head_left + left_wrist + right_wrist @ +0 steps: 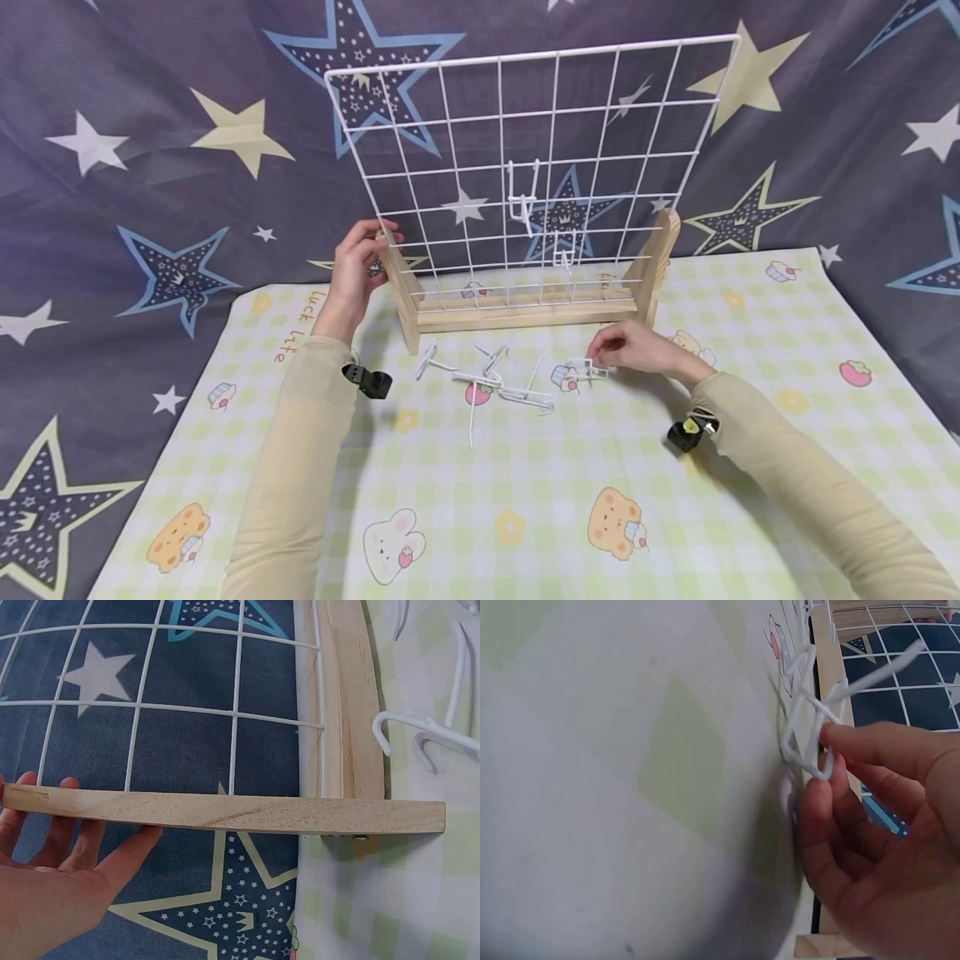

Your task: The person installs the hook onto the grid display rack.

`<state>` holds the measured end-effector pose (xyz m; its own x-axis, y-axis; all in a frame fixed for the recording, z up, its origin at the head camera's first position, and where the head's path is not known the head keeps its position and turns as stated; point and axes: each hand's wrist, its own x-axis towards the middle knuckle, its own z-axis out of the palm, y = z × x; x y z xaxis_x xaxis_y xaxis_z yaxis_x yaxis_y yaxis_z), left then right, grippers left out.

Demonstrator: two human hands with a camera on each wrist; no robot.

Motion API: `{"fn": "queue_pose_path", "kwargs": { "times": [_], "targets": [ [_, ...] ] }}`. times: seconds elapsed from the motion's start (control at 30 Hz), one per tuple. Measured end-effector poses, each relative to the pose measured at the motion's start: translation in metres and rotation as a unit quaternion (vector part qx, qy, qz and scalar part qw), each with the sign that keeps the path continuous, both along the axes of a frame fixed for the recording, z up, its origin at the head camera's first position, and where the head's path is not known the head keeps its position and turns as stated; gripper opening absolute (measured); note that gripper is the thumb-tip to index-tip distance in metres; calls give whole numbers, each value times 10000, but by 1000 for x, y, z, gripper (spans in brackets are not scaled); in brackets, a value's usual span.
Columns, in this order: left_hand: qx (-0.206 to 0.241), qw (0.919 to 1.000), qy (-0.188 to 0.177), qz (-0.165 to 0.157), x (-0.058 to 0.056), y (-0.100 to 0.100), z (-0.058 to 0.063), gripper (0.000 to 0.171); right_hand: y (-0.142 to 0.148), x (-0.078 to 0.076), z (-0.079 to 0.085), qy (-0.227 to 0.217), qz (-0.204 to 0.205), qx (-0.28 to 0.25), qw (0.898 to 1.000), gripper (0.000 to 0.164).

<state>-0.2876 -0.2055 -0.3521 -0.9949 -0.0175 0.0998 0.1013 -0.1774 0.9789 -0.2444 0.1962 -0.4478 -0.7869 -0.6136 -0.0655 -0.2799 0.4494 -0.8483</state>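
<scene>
At the left end of a wooden stand, my left hand (354,275) grips the upright side post (225,811), thumb on one side and several fingertips showing past the other edge. The stand holds up a white wire grid panel (553,113). My right hand (637,346) pinches a white wire hook (877,675) by its squared frame, low over the cloth in front of the stand's right side. Two similar hooks hang on the grid, a larger one (522,200) and below it a smaller one (564,257).
Several loose white hooks (476,380) lie in a group on the checked tablecloth (450,492), in front of the stand's wooden base bar (525,317). Behind everything hangs a dark curtain (187,192) printed with stars. Each wrist wears a small black camera (372,382).
</scene>
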Motion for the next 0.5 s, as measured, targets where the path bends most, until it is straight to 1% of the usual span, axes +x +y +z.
{"fn": "queue_pose_path", "kwargs": {
  "times": [0.1,0.27,0.37,0.5],
  "targets": [
    [5,10000,18,-10,0,0,-1,25,2,0,2,-26,359,-23,9993,8],
    [57,10000,16,-11,0,0,-1,25,7,-3,2,7,978,-107,9951,9],
    [64,10000,5,-5,0,0,-2,25,10,-3,0,-156,1073,-123,9940,8],
    [47,10000,20,-11,-1,0,-2,26,12,-1,-1,-613,868,-319,9938,7]
  ]
}}
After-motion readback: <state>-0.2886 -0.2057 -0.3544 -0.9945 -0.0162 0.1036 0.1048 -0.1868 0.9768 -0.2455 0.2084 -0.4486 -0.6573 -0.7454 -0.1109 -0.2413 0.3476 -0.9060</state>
